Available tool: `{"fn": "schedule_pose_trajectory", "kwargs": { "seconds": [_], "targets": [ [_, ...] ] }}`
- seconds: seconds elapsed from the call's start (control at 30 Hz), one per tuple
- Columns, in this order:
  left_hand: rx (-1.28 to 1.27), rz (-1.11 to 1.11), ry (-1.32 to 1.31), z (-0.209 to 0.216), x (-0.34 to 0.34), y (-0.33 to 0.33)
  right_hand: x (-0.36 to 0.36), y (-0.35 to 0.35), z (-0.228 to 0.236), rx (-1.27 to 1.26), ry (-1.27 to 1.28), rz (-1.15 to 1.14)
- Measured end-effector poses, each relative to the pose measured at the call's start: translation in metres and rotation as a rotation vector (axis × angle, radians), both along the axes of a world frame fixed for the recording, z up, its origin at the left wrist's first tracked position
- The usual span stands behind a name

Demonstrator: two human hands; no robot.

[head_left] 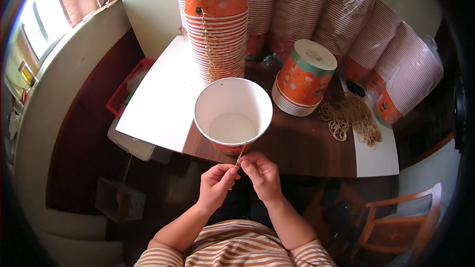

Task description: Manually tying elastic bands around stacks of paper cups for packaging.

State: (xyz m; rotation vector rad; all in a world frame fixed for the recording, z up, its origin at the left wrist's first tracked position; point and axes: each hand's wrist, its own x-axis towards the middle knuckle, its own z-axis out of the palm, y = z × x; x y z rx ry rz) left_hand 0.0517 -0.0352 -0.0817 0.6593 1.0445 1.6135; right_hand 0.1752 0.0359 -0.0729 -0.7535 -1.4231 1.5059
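Right in front of me, near the table's front edge, an open paper bucket (232, 100) stands upright, white inside and orange outside. A short length of tan cord (241, 153) runs from its near rim down to my fingers. My left hand (216, 183) pinches the cord between thumb and forefinger just below the rim. Close against it, my right hand (263, 175) also pinches the cord, with thumb and fingers closed. Whether the cord passes through a hole in the rim is too small to tell. The cord's ends are mostly hidden by my fingers.
Behind the bucket rises a tall stack of nested buckets (216, 44), cord hanging down its side. At right are a short upside-down stack (303, 81) and a loose pile of tan cords (354, 118). Plastic-wrapped stacks (341, 15) line the back. A wooden chair (396, 222) stands lower right.
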Motion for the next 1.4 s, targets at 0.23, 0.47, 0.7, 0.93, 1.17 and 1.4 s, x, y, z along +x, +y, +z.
{"fn": "schedule_pose_trajectory", "kwargs": {
  "seconds": [0.23,0.47,0.7,0.93,1.17,1.4],
  "targets": [
    [0.045,0.047,0.173,0.001,0.003,-0.001,-0.011,-0.004,0.005,-0.05,0.091,-0.01],
    [0.037,0.003,0.323,0.003,0.003,-0.005,-0.024,-0.004,0.022,-0.205,0.341,-0.114],
    [-0.015,-0.027,0.384,-0.001,0.006,-0.013,-0.031,0.003,0.033,-0.128,0.204,-0.207],
    [0.007,-0.015,0.365,-0.001,0.007,-0.014,-0.035,0.011,0.041,-0.021,0.031,-0.245],
    [0.017,-0.014,0.386,0.003,0.009,-0.01,-0.039,0.017,0.042,0.019,0.009,-0.28],
    [-0.005,-0.051,0.375,0.005,0.007,-0.011,-0.043,0.02,0.043,0.03,0.004,-0.299]
  ]
}}
